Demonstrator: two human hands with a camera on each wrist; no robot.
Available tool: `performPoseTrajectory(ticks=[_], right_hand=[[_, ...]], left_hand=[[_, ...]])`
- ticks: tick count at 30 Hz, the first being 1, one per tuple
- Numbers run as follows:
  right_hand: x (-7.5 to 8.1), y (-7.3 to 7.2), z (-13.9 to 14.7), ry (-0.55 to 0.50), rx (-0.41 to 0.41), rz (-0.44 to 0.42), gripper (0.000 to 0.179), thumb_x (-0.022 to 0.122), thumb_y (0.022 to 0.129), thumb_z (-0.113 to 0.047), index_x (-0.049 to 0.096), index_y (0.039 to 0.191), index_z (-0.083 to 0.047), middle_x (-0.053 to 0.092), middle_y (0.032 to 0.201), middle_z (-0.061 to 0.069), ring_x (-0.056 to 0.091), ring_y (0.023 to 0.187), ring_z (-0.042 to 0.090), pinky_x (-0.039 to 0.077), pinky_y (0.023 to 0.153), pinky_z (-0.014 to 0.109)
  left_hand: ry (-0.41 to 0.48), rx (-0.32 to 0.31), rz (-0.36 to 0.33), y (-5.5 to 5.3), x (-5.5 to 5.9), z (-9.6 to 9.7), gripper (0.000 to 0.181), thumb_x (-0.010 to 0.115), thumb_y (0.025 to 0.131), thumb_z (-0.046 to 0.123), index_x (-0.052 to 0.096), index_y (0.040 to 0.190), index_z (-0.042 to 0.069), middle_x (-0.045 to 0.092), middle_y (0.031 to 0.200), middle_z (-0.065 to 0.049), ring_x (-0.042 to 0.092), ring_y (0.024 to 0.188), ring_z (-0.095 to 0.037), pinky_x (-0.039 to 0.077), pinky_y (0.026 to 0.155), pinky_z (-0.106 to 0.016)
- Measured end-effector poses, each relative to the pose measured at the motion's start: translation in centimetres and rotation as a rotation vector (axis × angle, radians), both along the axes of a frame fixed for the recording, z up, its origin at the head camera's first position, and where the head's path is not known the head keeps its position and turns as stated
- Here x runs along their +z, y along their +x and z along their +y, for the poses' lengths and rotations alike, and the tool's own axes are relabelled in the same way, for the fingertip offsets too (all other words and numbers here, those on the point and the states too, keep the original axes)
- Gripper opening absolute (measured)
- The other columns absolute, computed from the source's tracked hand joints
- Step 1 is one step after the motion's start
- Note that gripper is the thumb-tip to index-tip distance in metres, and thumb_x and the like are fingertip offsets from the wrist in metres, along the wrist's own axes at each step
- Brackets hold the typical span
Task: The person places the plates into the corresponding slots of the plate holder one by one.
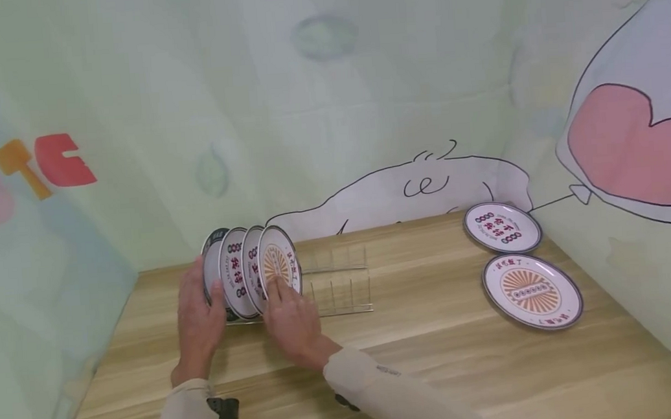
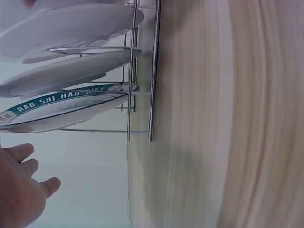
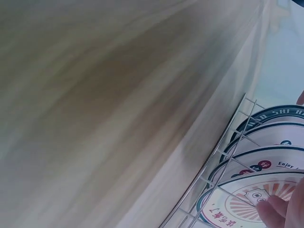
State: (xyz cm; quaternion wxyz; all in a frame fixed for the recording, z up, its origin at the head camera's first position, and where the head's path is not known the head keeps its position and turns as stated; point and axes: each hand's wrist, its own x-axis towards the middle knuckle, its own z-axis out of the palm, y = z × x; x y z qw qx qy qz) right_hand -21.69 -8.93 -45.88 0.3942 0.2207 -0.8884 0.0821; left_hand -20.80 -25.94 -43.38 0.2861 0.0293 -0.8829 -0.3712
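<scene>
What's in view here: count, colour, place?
Table: 1, brown, foreground
Wire rack: 1, silver, left of table's middle
Green-banded plate: 1, white and green, leftmost in rack
Other racked plates: 3, white, dark-rimmed, right of that
Loose plates: 2, white, dark-rimmed, table's right
Printed backdrop: 1, pale green, around table
Sleeves: 2, beige, forearms
Wrist gear: 2, black, by sleeves
Left hand: 1, bare, beside green-banded plate
Right hand: 1, bare, touching rightmost racked plate

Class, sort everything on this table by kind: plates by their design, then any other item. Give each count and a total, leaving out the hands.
Sunburst plates: 2
Red-lettered plates, no sunburst showing: 3
Green-banded plate: 1
Wire rack: 1
Total: 7
</scene>
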Motion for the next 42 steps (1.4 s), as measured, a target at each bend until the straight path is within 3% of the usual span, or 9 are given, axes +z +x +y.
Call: performPoseTrajectory(ticks=[3,8,14,23,32,35,39,42], right_hand=[[-0.2,-0.1,0.7,-0.025,0.035,0.04,0.038,0.068,0.09,-0.028,0.068,0.122,-0.007,0.074,0.117,0.008,0.075,0.094,0.017,0.061,0.063,0.026],[-0.5,-0.1,1.7,-0.029,0.072,0.026,0.04,0.069,0.091,-0.029,0.067,0.125,-0.006,0.074,0.119,0.007,0.074,0.102,0.019,0.061,0.073,0.029],[-0.7,-0.1,2.2,-0.007,0.082,-0.031,0.038,0.063,0.096,-0.03,0.065,0.125,-0.007,0.074,0.118,0.006,0.071,0.106,0.018,0.059,0.074,0.025],[-0.3,-0.2,2.9,-0.03,0.134,-0.103,0.034,0.063,0.097,-0.026,0.063,0.123,-0.004,0.074,0.118,0.008,0.071,0.107,0.018,0.059,0.081,0.025],[-0.5,-0.6,3.7,-0.043,0.192,-0.169,0.035,0.061,0.098,-0.022,0.062,0.128,-0.004,0.072,0.123,0.009,0.07,0.111,0.018,0.057,0.093,0.026],[-0.6,-0.6,3.8,-0.056,0.202,-0.154,0.035,0.063,0.096,-0.021,0.062,0.127,-0.004,0.072,0.123,0.008,0.071,0.108,0.017,0.058,0.088,0.025],[-0.8,-0.8,3.8,-0.078,0.229,-0.07,0.04,0.068,0.092,-0.018,0.061,0.127,-0.002,0.072,0.12,0.009,0.071,0.105,0.018,0.059,0.084,0.025],[-1.1,-1.1,3.8,-0.08,0.236,0.01,0.047,0.071,0.089,-0.016,0.058,0.13,0.001,0.071,0.122,0.011,0.068,0.113,0.021,0.057,0.091,0.026]], left_hand=[[0.002,0.002,0.005,0.0,-0.3,0.4,0.058,0.044,0.105,0.026,0.026,0.159,0.014,0.032,0.16,-0.021,0.028,0.149,-0.041,0.02,0.123,-0.057],[-0.031,0.0,0.005,0.0,-0.5,0.8,0.058,0.043,0.105,0.026,0.026,0.159,0.014,0.033,0.16,-0.021,0.027,0.149,-0.041,0.02,0.123,-0.057],[-0.081,-0.001,0.037,0.0,-0.5,1.1,0.056,0.044,0.104,0.026,0.03,0.157,0.012,0.038,0.157,-0.021,0.027,0.149,-0.044,0.018,0.124,-0.056],[-0.12,-0.005,0.125,-0.1,-0.8,1.4,0.057,0.047,0.103,0.025,0.033,0.155,0.009,0.043,0.152,-0.023,0.035,0.144,-0.043,0.025,0.12,-0.059],[-0.12,0.026,0.131,0.1,-1.3,1.8,0.061,0.05,0.1,0.028,0.032,0.156,0.012,0.034,0.157,-0.029,0.024,0.148,-0.05,0.018,0.12,-0.067],[-0.123,0.038,0.115,0.1,-1.2,1.9,0.062,0.05,0.1,0.03,0.03,0.157,0.013,0.028,0.16,-0.029,0.021,0.15,-0.05,0.015,0.12,-0.068],[-0.142,0.055,0.081,0.0,-1.0,1.9,0.064,0.048,0.101,0.033,0.028,0.158,0.014,0.022,0.163,-0.026,0.017,0.152,-0.047,0.014,0.12,-0.068],[-0.149,0.058,0.071,-0.1,-0.9,1.9,0.063,0.048,0.101,0.033,0.029,0.157,0.013,0.022,0.163,-0.026,0.016,0.152,-0.045,0.015,0.119,-0.068]])
